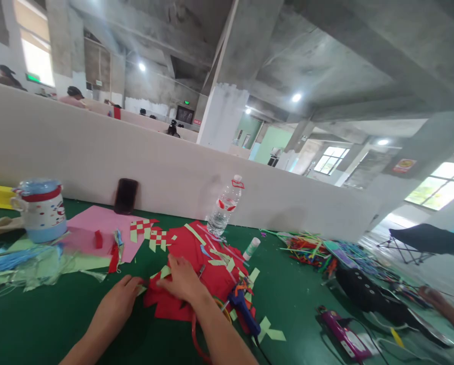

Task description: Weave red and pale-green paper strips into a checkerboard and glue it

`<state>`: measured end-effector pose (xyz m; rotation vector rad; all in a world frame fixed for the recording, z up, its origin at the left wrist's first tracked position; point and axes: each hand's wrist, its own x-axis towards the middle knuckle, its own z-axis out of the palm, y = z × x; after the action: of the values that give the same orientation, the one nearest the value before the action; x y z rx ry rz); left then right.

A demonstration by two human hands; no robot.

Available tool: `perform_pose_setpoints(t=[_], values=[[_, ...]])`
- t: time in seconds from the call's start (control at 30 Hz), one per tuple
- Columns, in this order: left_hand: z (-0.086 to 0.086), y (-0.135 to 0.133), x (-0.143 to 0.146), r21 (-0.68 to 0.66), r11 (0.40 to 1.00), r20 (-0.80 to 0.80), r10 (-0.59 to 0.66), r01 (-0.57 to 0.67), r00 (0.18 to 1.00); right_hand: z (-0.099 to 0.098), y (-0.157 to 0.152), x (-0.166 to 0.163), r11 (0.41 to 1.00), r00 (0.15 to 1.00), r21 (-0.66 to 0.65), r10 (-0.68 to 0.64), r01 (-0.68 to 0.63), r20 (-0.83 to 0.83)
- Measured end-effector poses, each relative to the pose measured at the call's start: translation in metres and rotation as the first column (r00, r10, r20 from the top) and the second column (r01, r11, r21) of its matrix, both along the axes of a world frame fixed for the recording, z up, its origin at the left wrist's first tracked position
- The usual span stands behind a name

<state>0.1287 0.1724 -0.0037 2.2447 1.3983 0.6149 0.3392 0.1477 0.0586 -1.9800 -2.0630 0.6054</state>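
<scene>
Right hand (185, 279) rests on red paper (174, 310), left hand (121, 299) beside it.

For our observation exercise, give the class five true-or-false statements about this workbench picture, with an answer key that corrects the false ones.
1. The person's right hand is on the pile of red paper. True.
2. The phone lies flat on the table. False: it leans against the low partition.
3. The clear bottle stands near the partition. True.
4. The blue glue gun lies to the left of both hands. False: it lies to their right.
5. The checked woven pieces are blue and yellow. False: they are red and a pale colour.
</scene>
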Motion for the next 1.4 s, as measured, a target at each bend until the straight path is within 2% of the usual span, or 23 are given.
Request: perform_pose_setpoints(t=[0.07,0.17,0.27,0.4,0.53,0.7,0.83,0.97,1.07,1.17,1.3,1.4], values=[[-0.001,0.006,-0.007,-0.051,0.996,0.119,0.073,-0.067,0.990,-0.008,-0.006,-0.011,0.996,0.996,-0.008,0.089,-0.089,0.020],[-0.001,0.014,-0.016,-0.157,0.975,0.255,0.193,-0.156,0.947,-0.017,-0.014,-0.020,0.973,0.971,0.056,0.215,-0.222,0.107],[0.002,0.017,-0.022,-0.246,0.954,0.343,0.249,-0.169,0.906,-0.023,-0.012,-0.022,0.963,0.957,0.085,0.238,-0.254,0.168],[0.008,0.020,-0.030,-0.270,0.953,0.349,0.228,-0.136,0.909,-0.029,0.002,-0.022,0.958,0.950,0.098,0.247,-0.268,0.190],[0.007,0.018,-0.035,-0.212,0.976,0.207,0.088,-0.043,0.974,-0.035,0.014,-0.025,0.946,0.942,0.104,0.287,-0.307,0.175],[0.001,0.008,-0.031,-0.193,0.979,-0.052,-0.076,0.065,0.996,-0.033,0.018,-0.028,0.965,0.973,0.136,0.212,-0.224,0.094],[0.004,0.005,-0.028,-0.184,0.979,-0.204,-0.124,0.086,0.971,-0.023,0.011,-0.026,0.977,0.997,0.209,0.042,-0.030,-0.057],[0.009,0.006,-0.031,-0.205,0.976,-0.269,-0.127,0.072,0.955,-0.015,0.001,-0.025,0.966,0.976,0.225,-0.080,0.126,-0.204],[0.011,0.008,-0.034,-0.223,0.973,-0.239,-0.116,0.061,0.964,-0.011,0.001,-0.026,0.965,0.965,0.203,-0.119,0.168,-0.233],[0.011,0.011,-0.035,-0.223,0.974,-0.148,-0.076,0.042,0.986,-0.006,0.003,-0.024,0.973,0.973,0.176,-0.109,0.147,-0.205],[0.008,0.013,-0.033,-0.217,0.976,-0.013,-0.023,0.020,1.000,-0.004,-0.002,-0.023,0.990,0.993,0.120,-0.064,0.075,-0.098],[0.005,0.012,-0.031,-0.222,0.975,0.083,0.004,0.015,0.997,-0.012,-0.009,-0.028,0.997,0.999,0.067,-0.049,0.048,0.002]])
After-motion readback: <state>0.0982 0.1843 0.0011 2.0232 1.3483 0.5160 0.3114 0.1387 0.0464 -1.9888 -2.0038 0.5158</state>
